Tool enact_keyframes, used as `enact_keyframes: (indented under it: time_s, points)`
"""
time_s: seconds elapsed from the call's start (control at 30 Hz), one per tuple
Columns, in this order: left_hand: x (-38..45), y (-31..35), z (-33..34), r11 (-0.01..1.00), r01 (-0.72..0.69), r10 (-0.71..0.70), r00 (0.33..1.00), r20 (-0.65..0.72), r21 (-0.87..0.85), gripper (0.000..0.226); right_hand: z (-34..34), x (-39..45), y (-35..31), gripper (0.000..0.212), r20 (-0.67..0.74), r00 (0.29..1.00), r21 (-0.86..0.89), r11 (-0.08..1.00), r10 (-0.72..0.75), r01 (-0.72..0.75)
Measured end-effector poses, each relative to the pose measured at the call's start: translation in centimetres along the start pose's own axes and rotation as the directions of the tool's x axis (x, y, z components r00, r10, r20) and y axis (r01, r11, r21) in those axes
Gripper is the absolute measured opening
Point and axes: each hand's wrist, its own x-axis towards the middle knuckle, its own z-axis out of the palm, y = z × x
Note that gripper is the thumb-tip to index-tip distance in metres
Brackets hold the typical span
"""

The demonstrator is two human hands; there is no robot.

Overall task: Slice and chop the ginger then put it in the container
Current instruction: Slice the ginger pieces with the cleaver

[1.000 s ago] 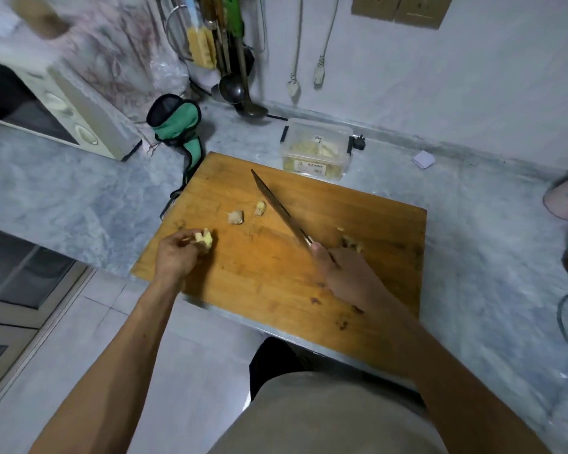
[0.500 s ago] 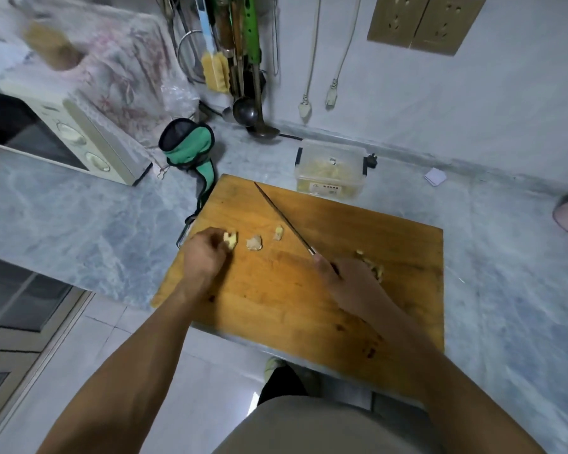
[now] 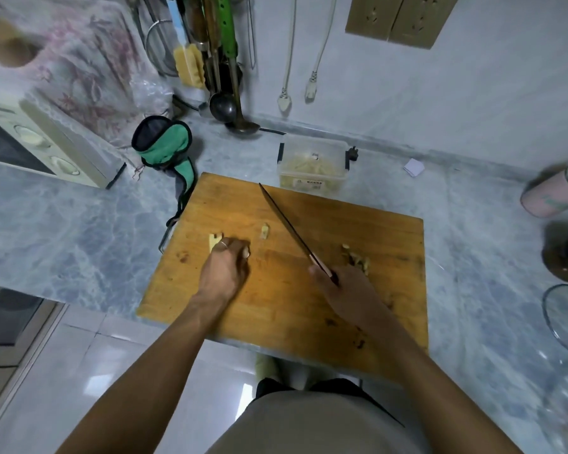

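A wooden cutting board [image 3: 276, 306] lies on the marble counter. My left hand [image 3: 225, 270] rests on the board's left part with its fingers curled down over a small ginger piece, which is mostly hidden. A cut ginger chunk [image 3: 214, 240] lies just left of those fingers. Another small ginger piece [image 3: 265, 231] sits to the right. My right hand [image 3: 345, 290] grips the handle of a long knife [image 3: 286, 221], whose blade points to the back left above the board. A pile of chopped ginger [image 3: 356, 258] lies beside that hand. The clear plastic container [image 3: 312, 178], holding ginger strips, stands behind the board.
A cream oven [image 3: 46, 142] under a floral cloth stands at the left, with a green and black pouch [image 3: 164, 145] beside the board. Ladles [image 3: 225, 106] hang at the back wall. A pink cup [image 3: 551, 194] and a glass dish [image 3: 564, 319] sit at the right.
My left hand carried the ginger chunk up the board, set it down, and shifted right onto the middle small piece. The knife hand stayed in place.
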Motion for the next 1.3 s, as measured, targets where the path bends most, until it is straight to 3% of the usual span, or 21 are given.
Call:
enact_keyframes:
  time_s: [0.2, 0.4, 0.6, 0.73, 0.87, 1.0, 1.13, 1.2, 1.23, 1.3]
  points:
    - [0.7, 2.3, 1.4, 1.000, 0.012, -0.012, 0.996, -0.088, -0.007, 0.035, -1.1, -0.2, 1.5, 0.057, -0.006, 1.000, -0.020, 1.000, 0.009, -0.009]
    - [4.9, 4.9, 2.6, 0.981, 0.192, -0.194, 0.979, -0.057, -0.038, 0.031, -2.4, -0.3, 2.6, 0.056, 0.033, 0.999, -0.004, 1.000, 0.016, -0.015]
    - [5.5, 4.0, 2.4, 0.929, 0.364, -0.371, 0.913, -0.171, -0.075, 0.024, -3.6, 0.0, 3.2, 0.056, 0.043, 0.999, 0.003, 1.000, -0.030, 0.030]
    - [4.2, 4.2, 1.9, 0.947, 0.318, -0.318, 0.916, -0.244, -0.039, 0.022, -3.8, 0.7, 3.6, 0.058, 0.066, 0.997, 0.010, 1.000, -0.030, 0.029]
    - [0.8, 3.6, 3.1, 0.915, 0.404, -0.396, 0.882, -0.254, -0.025, 0.021, -4.1, 0.9, 3.8, 0.057, 0.086, 0.995, 0.033, 0.999, -0.044, 0.042]
    - [-1.2, 4.8, 4.5, 0.873, 0.375, -0.442, 0.879, -0.179, -0.313, 0.018, -4.1, 0.5, 4.5, 0.057, 0.132, 0.990, 0.085, 0.995, -0.055, 0.044]
    - [-2.2, 8.0, 5.5, 0.563, 0.381, -0.636, 0.766, -0.091, -0.733, 0.018, -3.9, -0.2, 5.4, 0.056, 0.168, 0.985, 0.111, 0.993, -0.044, 0.026]
    - [-2.5, 9.1, 6.0, 0.434, 0.323, -0.632, 0.774, -0.028, -0.841, 0.020, -3.8, -0.5, 5.6, 0.056, 0.179, 0.983, 0.107, 0.994, -0.039, 0.020]
    - [-2.7, 9.4, 6.2, 0.426, 0.316, -0.610, 0.792, -0.012, -0.848, 0.020, -3.7, -0.5, 5.6, 0.056, 0.179, 0.983, 0.100, 0.995, -0.034, 0.017]
    - [-3.1, 9.1, 6.9, 0.581, 0.331, -0.542, 0.839, -0.050, -0.743, 0.019, -3.6, -0.6, 5.7, 0.055, 0.170, 0.985, 0.107, 0.994, -0.011, -0.007]
